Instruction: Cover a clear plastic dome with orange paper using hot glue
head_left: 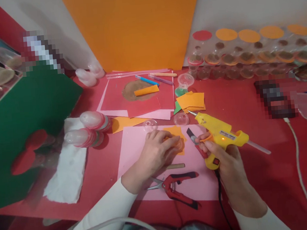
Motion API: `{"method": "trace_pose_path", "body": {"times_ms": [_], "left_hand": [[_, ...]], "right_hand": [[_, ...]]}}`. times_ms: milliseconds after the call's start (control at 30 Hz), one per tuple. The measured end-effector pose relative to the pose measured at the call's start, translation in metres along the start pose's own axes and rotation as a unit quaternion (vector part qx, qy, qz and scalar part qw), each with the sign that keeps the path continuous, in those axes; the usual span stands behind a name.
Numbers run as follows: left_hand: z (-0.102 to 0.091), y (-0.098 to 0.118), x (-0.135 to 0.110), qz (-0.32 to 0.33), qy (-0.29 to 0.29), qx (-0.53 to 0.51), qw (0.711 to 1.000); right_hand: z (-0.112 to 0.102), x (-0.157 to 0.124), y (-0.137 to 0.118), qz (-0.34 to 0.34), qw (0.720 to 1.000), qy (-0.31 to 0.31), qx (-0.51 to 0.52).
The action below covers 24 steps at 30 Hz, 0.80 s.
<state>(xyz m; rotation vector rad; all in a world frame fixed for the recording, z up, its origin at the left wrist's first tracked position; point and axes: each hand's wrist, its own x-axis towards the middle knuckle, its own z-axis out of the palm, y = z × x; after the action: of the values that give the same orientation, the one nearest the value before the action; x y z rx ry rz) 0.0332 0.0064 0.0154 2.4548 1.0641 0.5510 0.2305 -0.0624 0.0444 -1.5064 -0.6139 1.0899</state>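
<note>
Right hand (225, 153): wrapped around the glue gun (215, 125), nozzle pointing leftward.
Left hand (156, 147): curled over a clear lid (180, 147); cannot tell whether it grips.
Lid: over orange paper (176, 130).
Cutter (191, 135): by the right fingertips.
Pink sheet (209, 187): under paper, stick (176, 166) and pruners (180, 177).

Right hand (228, 158) grips glue gun (219, 128); left hand (155, 149) over orange paper (174, 130)

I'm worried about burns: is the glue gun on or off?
On, it seems: an orange light glows on the yellow glue gun in the right hand.
</note>
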Motion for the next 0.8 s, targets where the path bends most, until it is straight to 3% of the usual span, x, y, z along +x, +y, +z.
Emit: {"method": "trace_pose_path", "body": {"times_ms": [200, 567, 800], "left_hand": [[-0.001, 0.000, 0.000, -0.002, -0.013, 0.001, 1.000], [-0.005, 0.004, 0.002, -0.012, -0.025, 0.020, 0.999], [-0.003, -0.001, 0.002, 0.015, -0.030, 0.039, 0.999]], "right_hand": [[0.002, -0.001, -0.001, -0.021, 1.000, -0.013, 0.002], [-0.001, 0.002, 0.003, 0.007, 1.000, -0.008, -0.006], [-0.005, 0.010, 0.008, -0.035, 0.999, -0.021, 0.021]]}}
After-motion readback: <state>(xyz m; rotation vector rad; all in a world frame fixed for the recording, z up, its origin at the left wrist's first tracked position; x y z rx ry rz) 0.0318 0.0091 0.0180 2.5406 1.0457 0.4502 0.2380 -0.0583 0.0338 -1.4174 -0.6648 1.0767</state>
